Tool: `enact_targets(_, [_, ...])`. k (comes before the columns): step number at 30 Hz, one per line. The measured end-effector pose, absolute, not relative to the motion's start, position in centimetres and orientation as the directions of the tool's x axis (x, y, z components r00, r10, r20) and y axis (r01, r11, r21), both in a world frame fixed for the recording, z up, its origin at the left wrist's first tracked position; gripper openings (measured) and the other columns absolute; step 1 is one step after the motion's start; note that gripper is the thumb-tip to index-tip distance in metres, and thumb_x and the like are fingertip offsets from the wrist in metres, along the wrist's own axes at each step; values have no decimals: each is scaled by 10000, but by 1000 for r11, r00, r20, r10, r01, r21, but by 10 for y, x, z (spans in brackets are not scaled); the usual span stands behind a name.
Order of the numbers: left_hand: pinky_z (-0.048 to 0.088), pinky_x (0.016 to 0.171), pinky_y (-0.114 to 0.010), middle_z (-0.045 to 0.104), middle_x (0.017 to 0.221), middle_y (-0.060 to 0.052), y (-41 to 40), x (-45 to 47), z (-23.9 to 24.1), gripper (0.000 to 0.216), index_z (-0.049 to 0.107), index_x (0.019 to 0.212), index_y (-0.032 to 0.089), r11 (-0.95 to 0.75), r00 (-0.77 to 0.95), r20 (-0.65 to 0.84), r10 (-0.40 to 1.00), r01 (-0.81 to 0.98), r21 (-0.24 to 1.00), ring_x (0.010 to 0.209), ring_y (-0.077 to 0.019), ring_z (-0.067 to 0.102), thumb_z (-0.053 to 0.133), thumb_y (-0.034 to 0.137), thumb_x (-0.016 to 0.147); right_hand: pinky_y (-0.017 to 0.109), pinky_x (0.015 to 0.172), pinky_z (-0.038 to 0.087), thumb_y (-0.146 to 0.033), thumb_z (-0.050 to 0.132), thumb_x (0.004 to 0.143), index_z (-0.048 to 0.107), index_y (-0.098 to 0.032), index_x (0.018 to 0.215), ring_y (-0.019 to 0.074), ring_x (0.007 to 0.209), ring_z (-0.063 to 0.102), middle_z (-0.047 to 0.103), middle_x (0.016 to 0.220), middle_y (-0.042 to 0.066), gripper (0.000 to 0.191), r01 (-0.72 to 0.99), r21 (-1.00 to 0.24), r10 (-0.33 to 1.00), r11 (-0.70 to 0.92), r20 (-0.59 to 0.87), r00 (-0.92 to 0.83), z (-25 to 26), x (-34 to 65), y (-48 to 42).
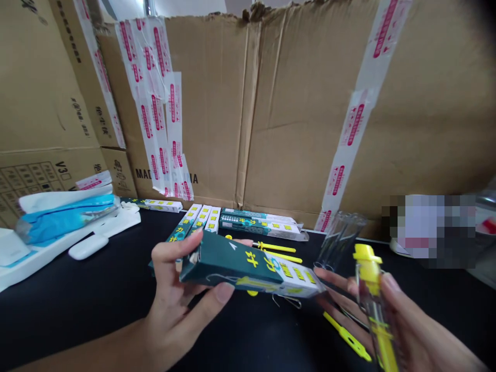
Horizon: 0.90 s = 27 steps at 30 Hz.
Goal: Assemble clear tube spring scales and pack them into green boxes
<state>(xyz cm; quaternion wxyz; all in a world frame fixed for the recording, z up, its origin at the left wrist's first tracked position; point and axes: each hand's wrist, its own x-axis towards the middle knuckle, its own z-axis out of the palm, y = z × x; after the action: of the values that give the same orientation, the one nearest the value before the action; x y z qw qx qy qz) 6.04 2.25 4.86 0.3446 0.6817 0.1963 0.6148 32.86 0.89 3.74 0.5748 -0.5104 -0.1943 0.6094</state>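
My left hand (pixel 182 299) grips a dark green and white spring scale box (pixel 240 261) by its left end, thumb below and fingers around it. The box lies tilted in front of me, its white end toward my right hand. My right hand (pixel 411 315) holds a clear tube with a yellow cap and yellow inner part, a spring scale (pixel 374 305), upright between thumb and fingers. Its outstretched fingertips reach close to the box's white end. Beneath that hand, a flat yellow plastic strip (pixel 346 336) lies on the black table.
Several similar boxes (pixel 258 225) lie behind, near the cardboard wall (pixel 302 103). Yellow rods (pixel 279 253), a metal hook (pixel 289 300) and clear tubes (pixel 341 240) are on the table. A blue packet (pixel 70 214) on a white tray (pixel 11 271) and a white mouse-shaped object (pixel 88 247) sit left.
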Motion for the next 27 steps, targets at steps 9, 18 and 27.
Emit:
enact_targets(9, [470, 1161, -363, 518, 1517, -25, 39, 106, 71, 849, 346, 1491, 392, -801, 522, 730, 442, -137, 583, 1343, -235, 584, 773, 30, 852, 202, 698, 644, -614, 662, 847, 778, -239, 852, 241, 1042, 751, 817, 1124, 38, 392, -392, -913, 857, -110, -287, 428, 67, 332, 19])
enact_targets(18, [617, 937, -399, 562, 1425, -46, 40, 138, 75, 330, 588, 1126, 267, -173, 590, 352, 726, -339, 925, 1125, -244, 718, 678, 55, 890, 185, 741, 572, -434, 522, 1028, 729, -229, 793, 146, 881, 679, 755, 868, -14, 375, -294, -951, 805, 94, -101, 585, 57, 359, 41])
enact_targets(27, [508, 1008, -501, 466, 1477, -120, 36, 131, 67, 317, 584, 1041, 213, 149, 700, 184, 690, -386, 910, 1146, -305, 680, 801, 382, 882, 170, 618, 508, -396, 547, 1036, 731, -179, 817, 127, 734, 644, 731, 782, 1, 359, -217, -976, 783, -11, -143, 606, 51, 370, 45])
